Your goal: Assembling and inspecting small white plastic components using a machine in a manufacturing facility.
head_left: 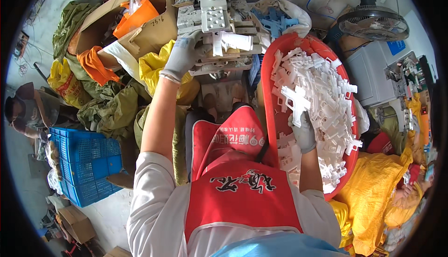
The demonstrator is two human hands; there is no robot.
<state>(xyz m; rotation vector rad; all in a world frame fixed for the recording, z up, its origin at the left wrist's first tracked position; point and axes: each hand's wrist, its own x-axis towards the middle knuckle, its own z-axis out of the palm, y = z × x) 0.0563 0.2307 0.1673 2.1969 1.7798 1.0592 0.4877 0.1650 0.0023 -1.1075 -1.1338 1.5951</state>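
My left hand [183, 54], in a grey glove, reaches up to the metal machine. Its curled fingers meet the near end of a white plastic toy pistol [231, 41], which lies sideways under the machine's head [213, 17]. My right hand [304, 133], also gloved, is closed on another white toy pistol [297, 103], its fingers partly hidden. That pistol is held above a long red tub [268, 77] heaped with white toy pistols [324, 103].
A white sack of blue toy pistols [275, 21] sits behind the tub. On the left are a cardboard box [156, 33], yellow bags [161, 65] and a blue crate [86, 163]. A black fan [373, 23] stands back right. Another person [35, 105] is at far left.
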